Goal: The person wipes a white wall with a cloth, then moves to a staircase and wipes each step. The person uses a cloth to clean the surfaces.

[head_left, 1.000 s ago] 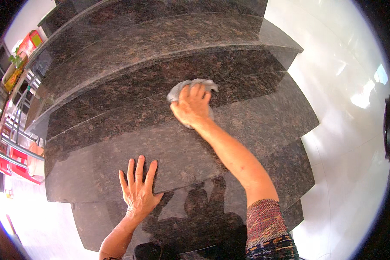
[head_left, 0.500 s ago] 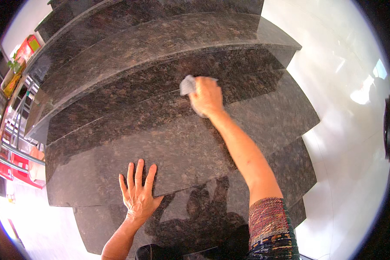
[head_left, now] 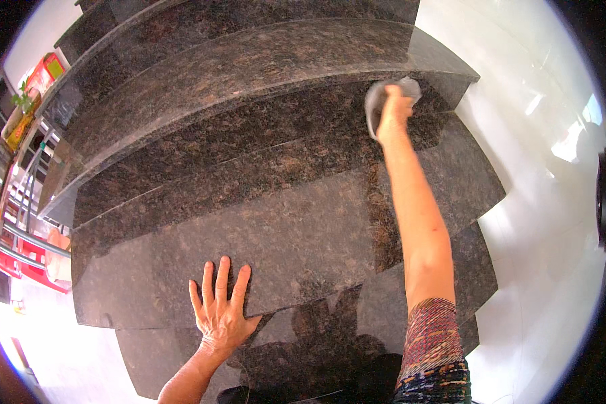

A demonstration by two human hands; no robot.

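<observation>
Dark brown polished granite stairs [head_left: 269, 195] fill the view, rising away from me. My right hand [head_left: 393, 108] is stretched far up to the right and presses a grey cloth [head_left: 378, 97] against the riser of an upper step, near its right end. My left hand [head_left: 220, 310] lies flat with fingers spread on the front edge of a lower step, holding nothing.
A white tiled wall [head_left: 552, 168] runs along the right side of the stairs. At the left edge a metal railing [head_left: 20, 236], red objects [head_left: 20, 262] and shelves with colourful items [head_left: 34, 87] show below the stairs. A shadow falls on the lowest step.
My right hand has slid the cloth up and to the right, from the middle of a step to the riser near the right end. My left hand has stayed put.
</observation>
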